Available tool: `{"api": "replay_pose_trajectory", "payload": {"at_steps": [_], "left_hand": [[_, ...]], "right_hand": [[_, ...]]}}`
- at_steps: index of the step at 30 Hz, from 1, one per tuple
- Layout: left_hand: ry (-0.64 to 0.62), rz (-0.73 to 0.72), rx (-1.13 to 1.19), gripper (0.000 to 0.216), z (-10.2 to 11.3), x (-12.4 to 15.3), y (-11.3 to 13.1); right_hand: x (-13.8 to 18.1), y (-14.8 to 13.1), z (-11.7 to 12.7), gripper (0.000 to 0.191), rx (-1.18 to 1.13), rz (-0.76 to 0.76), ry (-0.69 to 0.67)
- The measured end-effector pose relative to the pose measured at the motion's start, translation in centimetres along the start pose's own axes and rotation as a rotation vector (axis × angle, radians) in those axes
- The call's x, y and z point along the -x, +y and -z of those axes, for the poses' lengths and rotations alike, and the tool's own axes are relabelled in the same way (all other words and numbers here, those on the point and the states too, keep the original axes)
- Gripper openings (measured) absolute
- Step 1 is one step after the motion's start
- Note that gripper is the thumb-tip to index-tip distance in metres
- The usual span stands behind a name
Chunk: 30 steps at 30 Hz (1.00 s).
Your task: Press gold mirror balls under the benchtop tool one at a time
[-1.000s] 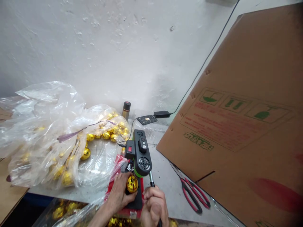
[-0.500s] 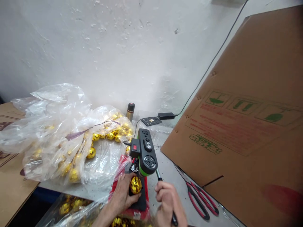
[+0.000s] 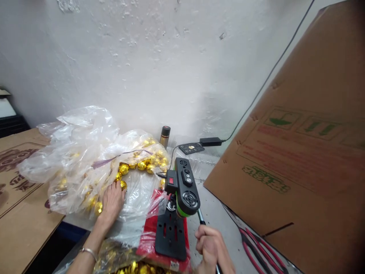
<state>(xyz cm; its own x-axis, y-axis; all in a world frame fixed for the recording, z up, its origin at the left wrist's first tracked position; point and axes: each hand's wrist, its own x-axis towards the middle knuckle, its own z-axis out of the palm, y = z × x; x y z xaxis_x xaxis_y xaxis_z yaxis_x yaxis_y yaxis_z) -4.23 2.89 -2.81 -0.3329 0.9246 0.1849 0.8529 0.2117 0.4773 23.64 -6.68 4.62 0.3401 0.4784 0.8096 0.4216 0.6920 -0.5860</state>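
Note:
My left hand [image 3: 112, 201] reaches into the mouth of a clear plastic bag [image 3: 85, 142], its fingers curled over a gold mirror ball [image 3: 123, 185]. More gold mirror balls lie around it in the bag, some under the film. My right hand [image 3: 212, 245] is wrapped round the lever handle [image 3: 201, 217] of a small bench press with a black, green-edged head [image 3: 186, 186]. Below the head, the slotted black base plate [image 3: 171, 239] has no ball on it. Red material [image 3: 148, 232] lies beneath the plate, partly under clear film.
Red-and-black scissors [image 3: 261, 251] lie right of the press beside a large carton [image 3: 308, 152]. Behind stand a dark-capped bottle [image 3: 164, 137] and a black power adapter [image 3: 211, 141] with its cable. Another bag of gold balls [image 3: 137, 266] is at the front edge, a flat carton [image 3: 25, 179] at left.
My left hand has left the base plate, where it held a gold ball, and moved left into the bag. That ball is gone from the plate. My right hand stays on the lever.

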Motion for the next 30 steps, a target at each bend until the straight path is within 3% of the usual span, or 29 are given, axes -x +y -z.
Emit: {"api": "replay_pose_trajectory", "payload": {"at_steps": [3, 6, 9, 13, 15, 21, 26, 30], "left_hand": [[-0.079, 0.001, 0.085, 0.038, -0.5, -1.5, 0.6], [-0.141, 0.002, 0.223, 0.045, -1.0, -1.1, 1.2], [-0.220, 0.019, 0.432, 0.054, -1.4, 0.8, 2.3], [-0.431, 0.202, 1.056, 0.069, -3.0, 4.9, 4.4], [-0.500, 0.258, 1.173, 0.075, -4.2, 6.6, 5.3], [-0.495, -0.014, 0.929, 0.070, -7.7, 9.4, 6.2], [-0.480, -0.279, 0.750, 0.061, -8.3, 9.9, 6.3], [-0.402, -0.362, 0.709, 0.058, -8.5, 9.9, 7.1]], "right_hand": [[-0.3, 0.7, 0.3, 0.035, -0.006, 0.072, -0.010], [-0.7, 0.4, 0.0, 0.036, -0.006, 0.067, 0.017], [-1.7, -0.4, -0.3, 0.036, -0.024, 0.051, -0.003], [-3.1, -1.1, -0.3, 0.037, -0.039, -0.018, -0.044], [-3.5, -1.3, -0.1, 0.036, -0.044, -0.037, -0.067], [-3.5, -1.4, 0.3, 0.032, -0.038, -0.012, -0.113], [-3.3, -1.3, 0.3, 0.032, -0.027, 0.006, -0.111], [-3.2, -1.3, 0.4, 0.033, -0.009, 0.025, -0.112]]}}
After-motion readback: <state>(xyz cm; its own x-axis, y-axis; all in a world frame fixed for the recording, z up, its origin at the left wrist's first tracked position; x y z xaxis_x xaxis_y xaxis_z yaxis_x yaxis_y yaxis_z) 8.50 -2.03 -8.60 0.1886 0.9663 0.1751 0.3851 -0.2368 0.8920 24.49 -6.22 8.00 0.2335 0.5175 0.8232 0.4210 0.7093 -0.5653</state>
